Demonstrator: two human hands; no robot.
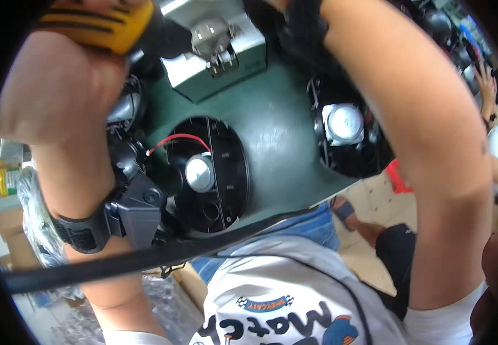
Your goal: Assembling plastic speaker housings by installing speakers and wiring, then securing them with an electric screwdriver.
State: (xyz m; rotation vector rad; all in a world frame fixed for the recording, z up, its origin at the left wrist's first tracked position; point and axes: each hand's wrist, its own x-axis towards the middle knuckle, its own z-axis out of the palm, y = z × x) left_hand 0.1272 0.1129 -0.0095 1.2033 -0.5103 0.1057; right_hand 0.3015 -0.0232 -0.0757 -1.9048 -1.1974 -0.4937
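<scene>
My left hand (59,92) is closed around a yellow tool (102,26) with black grip stripes and a black front end; its tip is hard to make out. Beside that front end is a pale box (220,72), with a shiny clear-looking part (211,37) at its top. My right arm reaches up across the right side, a black band at the wrist; only a sliver of my right hand (281,4) shows, its fingers beyond the upper edge. Below the box lies a black oval speaker housing (231,172) with a silver round magnet (199,173) and a red wire (182,137).
The green table (272,138) carries another black housing (341,161) with a silver magnet (345,123) near my right forearm. Black parts (125,152) crowd the left side. A black cable (197,250) crosses low. Clear plastic bags (36,207) lie at left; another person's hand (485,83) shows far right.
</scene>
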